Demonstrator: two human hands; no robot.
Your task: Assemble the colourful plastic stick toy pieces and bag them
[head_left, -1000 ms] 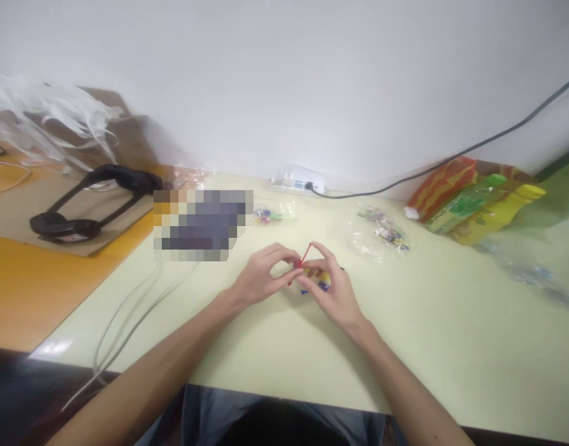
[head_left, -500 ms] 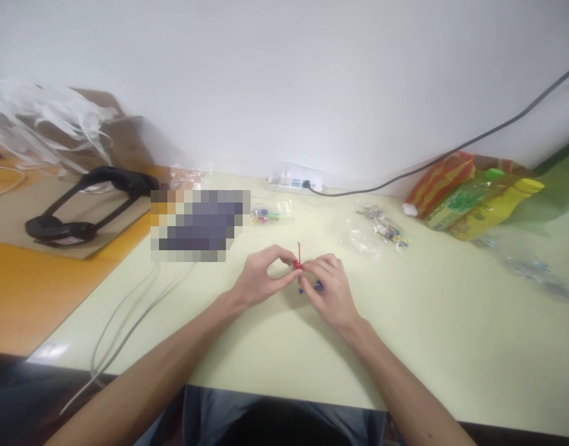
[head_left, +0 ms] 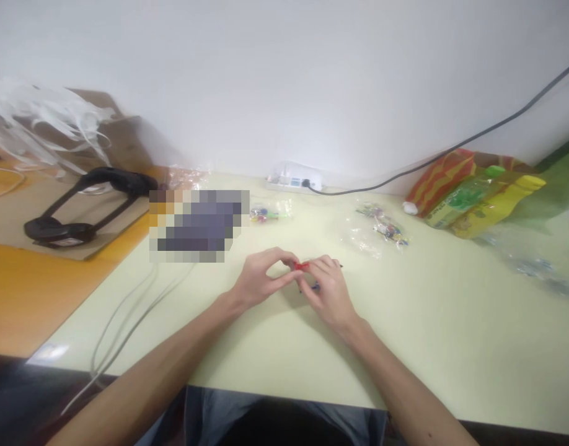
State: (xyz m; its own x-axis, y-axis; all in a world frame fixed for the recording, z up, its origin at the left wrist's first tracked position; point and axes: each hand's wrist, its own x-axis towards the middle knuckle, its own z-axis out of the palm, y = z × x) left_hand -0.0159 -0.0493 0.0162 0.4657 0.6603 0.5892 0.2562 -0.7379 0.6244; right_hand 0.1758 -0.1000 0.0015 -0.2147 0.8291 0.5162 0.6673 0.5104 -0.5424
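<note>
A small red toy piece (head_left: 301,266) is pinched between the fingertips of both my hands, just above the pale yellow table (head_left: 405,334). My left hand (head_left: 261,279) grips it from the left, thumb and forefinger closed on it. From the right, my right hand (head_left: 328,291) holds the same piece and covers small blue and yellow parts (head_left: 315,286) beneath its fingers. How those parts join the red piece is hidden.
Clear bags of small coloured parts (head_left: 382,230) (head_left: 266,214) lie behind my hands. A power strip (head_left: 294,179) sits at the wall, colourful packaging (head_left: 475,192) far right, black headphones (head_left: 84,204) on cardboard far left, grey cables (head_left: 126,322) near the front-left edge.
The red stick that stood up between my fingers has gone down to lie flat between the fingertips. My right hand's fingers closed further over the blue and yellow parts.
</note>
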